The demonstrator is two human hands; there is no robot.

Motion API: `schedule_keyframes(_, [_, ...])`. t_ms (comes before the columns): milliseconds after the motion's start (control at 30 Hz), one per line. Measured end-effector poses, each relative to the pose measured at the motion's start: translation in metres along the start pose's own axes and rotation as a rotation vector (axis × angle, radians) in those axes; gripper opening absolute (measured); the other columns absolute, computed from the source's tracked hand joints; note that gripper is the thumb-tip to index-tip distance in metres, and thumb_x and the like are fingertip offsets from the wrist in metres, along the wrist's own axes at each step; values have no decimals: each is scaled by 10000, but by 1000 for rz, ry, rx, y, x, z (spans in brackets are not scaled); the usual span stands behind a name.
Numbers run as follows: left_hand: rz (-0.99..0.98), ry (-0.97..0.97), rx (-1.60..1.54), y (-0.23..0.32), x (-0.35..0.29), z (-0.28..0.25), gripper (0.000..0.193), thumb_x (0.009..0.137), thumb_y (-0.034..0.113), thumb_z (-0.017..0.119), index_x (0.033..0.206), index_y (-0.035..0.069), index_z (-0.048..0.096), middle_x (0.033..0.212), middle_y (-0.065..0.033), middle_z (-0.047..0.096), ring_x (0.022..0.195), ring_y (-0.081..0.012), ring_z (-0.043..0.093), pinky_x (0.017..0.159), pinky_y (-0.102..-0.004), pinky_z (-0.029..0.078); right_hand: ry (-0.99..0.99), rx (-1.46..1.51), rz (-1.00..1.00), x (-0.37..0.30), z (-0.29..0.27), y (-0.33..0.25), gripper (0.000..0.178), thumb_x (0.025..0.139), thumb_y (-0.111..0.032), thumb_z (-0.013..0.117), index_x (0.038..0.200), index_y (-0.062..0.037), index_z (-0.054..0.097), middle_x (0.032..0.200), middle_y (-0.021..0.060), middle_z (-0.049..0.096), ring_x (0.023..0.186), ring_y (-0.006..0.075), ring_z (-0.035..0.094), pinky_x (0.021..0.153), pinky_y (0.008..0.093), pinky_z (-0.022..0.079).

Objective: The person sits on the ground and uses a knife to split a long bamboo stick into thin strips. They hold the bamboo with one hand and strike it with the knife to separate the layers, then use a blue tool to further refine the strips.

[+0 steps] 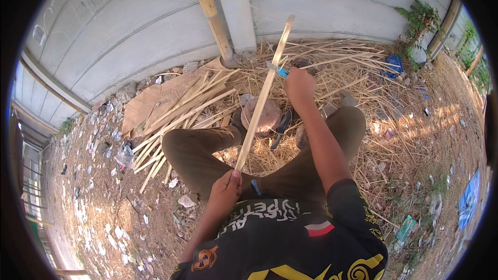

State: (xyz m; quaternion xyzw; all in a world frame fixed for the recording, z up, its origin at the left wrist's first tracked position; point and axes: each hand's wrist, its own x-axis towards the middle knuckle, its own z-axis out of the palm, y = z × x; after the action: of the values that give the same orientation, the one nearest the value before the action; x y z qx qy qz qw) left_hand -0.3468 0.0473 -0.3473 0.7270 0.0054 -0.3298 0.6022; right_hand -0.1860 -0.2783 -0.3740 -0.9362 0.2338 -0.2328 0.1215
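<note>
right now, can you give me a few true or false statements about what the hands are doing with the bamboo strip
1. The left hand grips the near end of the bamboo strip. True.
2. The right hand is empty. False: it holds a blue-handled knife against the strip.
3. The strip lies flat on the ground. False: it is held up, slanting away from the person toward the wall.
4. A round wooden block sits between the person's knees. True.
5. A pile of split bamboo strips lies to the person's left. True.
</note>
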Motion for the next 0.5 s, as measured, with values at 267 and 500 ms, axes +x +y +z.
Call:
schedule_keyframes(267, [-65, -63, 386, 0, -61, -32, 390, 1043, 407, 421, 824, 97, 510, 658, 59, 426, 591, -37, 374, 543, -213, 324, -52, -9, 370, 23, -17, 40, 160, 864, -151, 609, 878, -32, 716, 847, 163, 717, 811, 345, 718, 674, 448, 562])
schedule_keyframes(500, [-155, -55, 292, -17, -76, -51, 373, 1044, 354, 431, 807, 80, 520, 659, 49, 455, 604, -47, 399, 558, -224, 339, -66, 177, 406, 20, -14, 40, 161, 850, -143, 607, 878, -22, 710, 856, 176, 706, 805, 345, 713, 666, 444, 558])
